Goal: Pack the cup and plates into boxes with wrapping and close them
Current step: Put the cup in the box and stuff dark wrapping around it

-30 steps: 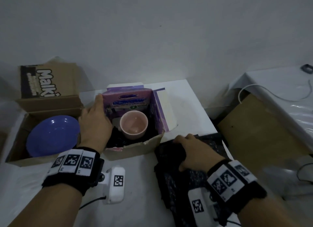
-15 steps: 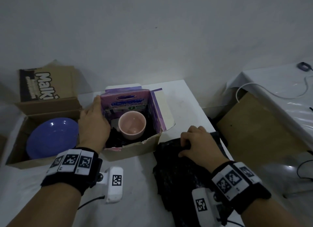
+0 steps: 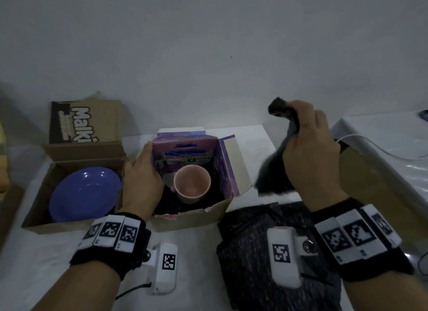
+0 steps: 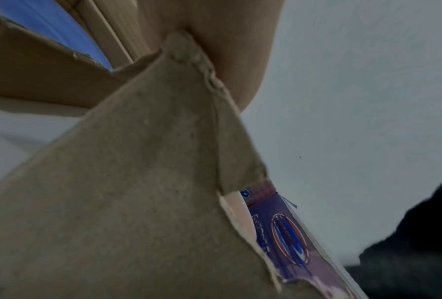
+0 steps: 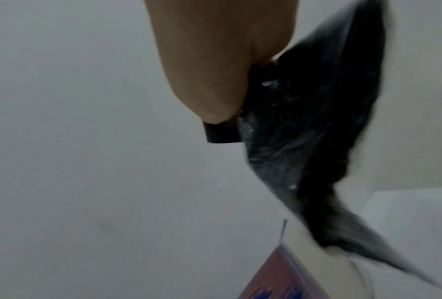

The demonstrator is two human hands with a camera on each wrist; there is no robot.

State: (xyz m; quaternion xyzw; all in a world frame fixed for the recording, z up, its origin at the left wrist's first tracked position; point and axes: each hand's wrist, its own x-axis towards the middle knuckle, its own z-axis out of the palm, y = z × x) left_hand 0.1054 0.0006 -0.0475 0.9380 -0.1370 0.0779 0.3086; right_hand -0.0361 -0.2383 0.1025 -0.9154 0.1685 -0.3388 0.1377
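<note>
A pink cup (image 3: 192,183) stands upright on dark wrapping inside a small open box (image 3: 192,215) with purple flaps. My left hand (image 3: 141,181) grips that box's left wall (image 4: 138,182). To its left a blue plate (image 3: 84,192) lies in a brown cardboard box (image 3: 34,208) with its lid up. My right hand (image 3: 310,148) is raised to the right of the small box and grips a sheet of black wrapping (image 3: 275,169) that hangs from it (image 5: 317,125). A pile of black wrapping sheets (image 3: 250,264) lies on the white table under the right wrist.
The white table (image 3: 250,136) ends just right of the wrapping pile. Past it stand a brown board (image 3: 370,183) and a white surface with a white cable (image 3: 382,153). A grey wall rises close behind the boxes.
My right hand has lifted off the pile on the table, carrying one black wrapping sheet up and back. The left hand stays on the small box.
</note>
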